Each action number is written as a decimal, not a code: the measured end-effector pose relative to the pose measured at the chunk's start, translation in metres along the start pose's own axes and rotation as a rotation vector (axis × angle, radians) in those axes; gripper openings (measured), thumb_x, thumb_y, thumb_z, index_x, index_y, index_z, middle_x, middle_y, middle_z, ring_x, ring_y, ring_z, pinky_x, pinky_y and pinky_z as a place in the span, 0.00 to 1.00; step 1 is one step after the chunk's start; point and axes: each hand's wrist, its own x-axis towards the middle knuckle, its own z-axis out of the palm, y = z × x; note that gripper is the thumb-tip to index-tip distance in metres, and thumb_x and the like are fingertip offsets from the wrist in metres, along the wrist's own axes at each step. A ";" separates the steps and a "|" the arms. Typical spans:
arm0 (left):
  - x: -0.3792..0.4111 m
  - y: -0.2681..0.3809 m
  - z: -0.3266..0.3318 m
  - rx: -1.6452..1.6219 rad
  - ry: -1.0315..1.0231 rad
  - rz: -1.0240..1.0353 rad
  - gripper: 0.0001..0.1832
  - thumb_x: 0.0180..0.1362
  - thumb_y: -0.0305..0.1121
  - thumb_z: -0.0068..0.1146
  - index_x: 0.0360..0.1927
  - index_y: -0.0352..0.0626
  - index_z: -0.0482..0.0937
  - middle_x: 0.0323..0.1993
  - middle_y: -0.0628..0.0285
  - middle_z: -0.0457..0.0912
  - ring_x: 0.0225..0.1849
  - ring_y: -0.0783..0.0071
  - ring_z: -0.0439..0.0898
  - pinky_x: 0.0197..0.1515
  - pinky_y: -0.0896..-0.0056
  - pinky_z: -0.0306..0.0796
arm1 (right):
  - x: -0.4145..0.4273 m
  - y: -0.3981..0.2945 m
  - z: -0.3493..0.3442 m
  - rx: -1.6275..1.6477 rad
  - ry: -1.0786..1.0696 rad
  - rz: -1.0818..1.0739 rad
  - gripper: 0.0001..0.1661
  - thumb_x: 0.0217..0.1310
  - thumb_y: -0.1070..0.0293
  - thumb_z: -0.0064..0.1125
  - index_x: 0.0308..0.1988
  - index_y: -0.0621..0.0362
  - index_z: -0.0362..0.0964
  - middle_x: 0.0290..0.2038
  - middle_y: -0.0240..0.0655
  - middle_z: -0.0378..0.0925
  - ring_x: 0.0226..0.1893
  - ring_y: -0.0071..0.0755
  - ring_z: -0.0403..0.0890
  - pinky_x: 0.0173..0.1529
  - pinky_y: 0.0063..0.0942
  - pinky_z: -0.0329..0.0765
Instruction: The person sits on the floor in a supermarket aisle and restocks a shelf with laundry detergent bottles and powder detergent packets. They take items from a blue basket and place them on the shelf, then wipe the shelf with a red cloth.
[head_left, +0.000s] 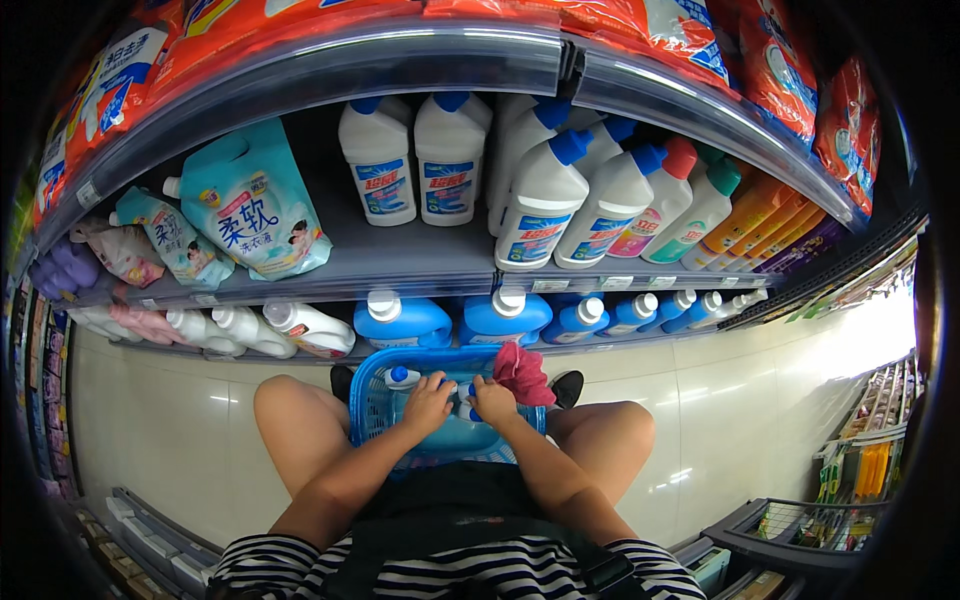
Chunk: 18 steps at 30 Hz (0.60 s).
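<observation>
A blue plastic basket (361, 386) stands on the floor between my knees. Inside it, at the left, a white bottle (403, 378) with a blue cap lies tilted. My left hand (430, 405) reaches into the basket, its fingers curled over a blue-capped bottle that they mostly hide. Close beside it, my right hand (492, 402) grips the top of another blue-capped bottle (464, 391). One more blue cap (472, 414) shows just below that grip. A crumpled dark pink cloth (521, 374) hangs over the basket's right rim.
On the middle shelf (420, 253) stand white toilet-cleaner bottles (540, 214) with blue caps and teal laundry-detergent pouches (251, 202). Blue jugs (403, 321) line the bottom shelf behind the basket. Red-orange detergent bags (776, 71) fill the shelf above. A wire rack (817, 517) stands at lower right.
</observation>
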 end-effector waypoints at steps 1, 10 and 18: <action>-0.001 0.001 0.001 0.014 -0.008 -0.005 0.26 0.47 0.30 0.66 0.53 0.45 0.75 0.56 0.56 0.70 0.52 0.50 0.71 0.54 0.53 0.69 | 0.001 -0.001 0.002 -0.003 -0.002 0.007 0.27 0.53 0.59 0.65 0.50 0.57 0.67 0.39 0.50 0.79 0.37 0.57 0.82 0.42 0.48 0.79; -0.009 -0.013 -0.008 -0.113 -0.056 -0.138 0.38 0.46 0.29 0.67 0.63 0.45 0.65 0.61 0.51 0.66 0.60 0.46 0.67 0.60 0.54 0.67 | -0.005 -0.022 -0.031 0.318 0.257 -0.047 0.22 0.49 0.60 0.69 0.42 0.60 0.74 0.35 0.51 0.80 0.37 0.55 0.82 0.41 0.46 0.77; -0.002 0.025 -0.071 -0.374 0.027 -0.055 0.42 0.48 0.34 0.70 0.65 0.41 0.62 0.60 0.48 0.67 0.59 0.50 0.71 0.58 0.57 0.69 | -0.048 -0.092 -0.168 0.253 0.378 -0.144 0.22 0.46 0.58 0.69 0.38 0.62 0.76 0.28 0.48 0.81 0.29 0.52 0.83 0.35 0.43 0.79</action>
